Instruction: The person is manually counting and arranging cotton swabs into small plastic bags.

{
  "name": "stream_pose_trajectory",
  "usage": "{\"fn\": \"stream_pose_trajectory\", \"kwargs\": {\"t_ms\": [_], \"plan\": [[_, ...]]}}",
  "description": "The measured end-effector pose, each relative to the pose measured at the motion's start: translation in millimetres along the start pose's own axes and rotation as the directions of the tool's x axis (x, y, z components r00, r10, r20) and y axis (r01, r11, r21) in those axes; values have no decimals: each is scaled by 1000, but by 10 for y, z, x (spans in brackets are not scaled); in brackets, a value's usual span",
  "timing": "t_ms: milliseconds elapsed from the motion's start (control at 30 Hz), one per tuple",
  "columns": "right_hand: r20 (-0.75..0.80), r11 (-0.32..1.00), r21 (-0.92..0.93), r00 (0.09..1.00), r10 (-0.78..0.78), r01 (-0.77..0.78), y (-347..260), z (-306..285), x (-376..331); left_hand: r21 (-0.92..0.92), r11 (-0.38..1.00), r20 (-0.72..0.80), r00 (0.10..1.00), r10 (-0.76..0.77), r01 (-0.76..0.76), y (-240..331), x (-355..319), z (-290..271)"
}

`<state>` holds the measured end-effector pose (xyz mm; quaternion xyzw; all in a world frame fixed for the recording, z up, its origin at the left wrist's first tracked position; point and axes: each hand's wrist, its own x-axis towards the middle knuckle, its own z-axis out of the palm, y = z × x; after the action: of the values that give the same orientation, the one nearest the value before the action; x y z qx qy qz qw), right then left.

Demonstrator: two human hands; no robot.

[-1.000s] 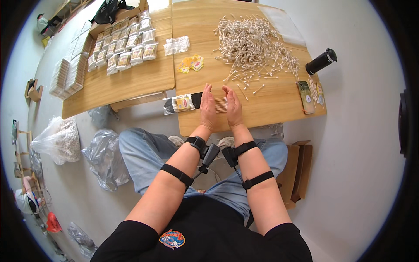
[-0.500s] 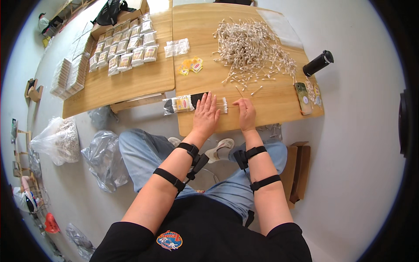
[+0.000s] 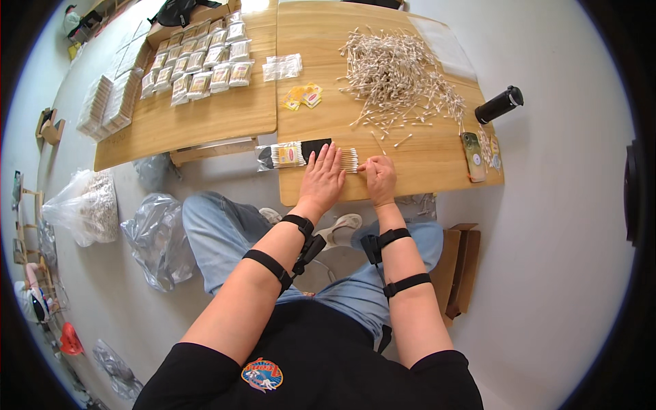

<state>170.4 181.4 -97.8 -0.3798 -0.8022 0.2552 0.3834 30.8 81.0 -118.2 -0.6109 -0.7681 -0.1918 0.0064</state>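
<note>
My left hand [image 3: 323,180] lies flat with its fingers stretched out, over a black sheet [image 3: 316,146] and the left part of a row of cotton swabs [image 3: 349,160]. At the swabs' right ends, my right hand [image 3: 380,180] is closed, thumb and fingers pressed together; whatever they may hold is too small to make out. Left of the black sheet, a clear bag [image 3: 263,158] with more swabs and a yellow-and-white card [image 3: 290,154] reaches past the table edge. A big heap of loose cotton swabs [image 3: 393,72] lies beyond my hands, with a few strays nearer.
Yellow cards [image 3: 303,96] and flat clear bags [image 3: 282,67] lie toward the back. Filled swab packs [image 3: 199,83] stand in rows on the left table. A black bottle [image 3: 499,104] and a phone [image 3: 473,157] are at the right edge. Plastic sacks [image 3: 160,239] sit on the floor.
My right hand has moved a little left, up to the right ends of the swab row. My left hand stays flat on the black sheet and swabs. The whole view has shifted slightly.
</note>
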Motion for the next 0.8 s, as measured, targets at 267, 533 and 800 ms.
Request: {"fn": "stream_pose_trajectory", "kwargs": {"t_ms": [267, 533, 800], "plan": [[33, 999, -32, 999, -22, 23, -4, -11, -5, 5, 1000, 7, 1000, -12, 12, 5, 1, -9], [-1, 1000, -13, 1000, -2, 2, -12, 12, 5, -7, 1000, 4, 1000, -12, 12, -2, -10, 5], [-10, 999, -43, 1000, -6, 6, -14, 13, 8, -13, 1000, 20, 1000, -19, 20, 4, 4, -1]]}}
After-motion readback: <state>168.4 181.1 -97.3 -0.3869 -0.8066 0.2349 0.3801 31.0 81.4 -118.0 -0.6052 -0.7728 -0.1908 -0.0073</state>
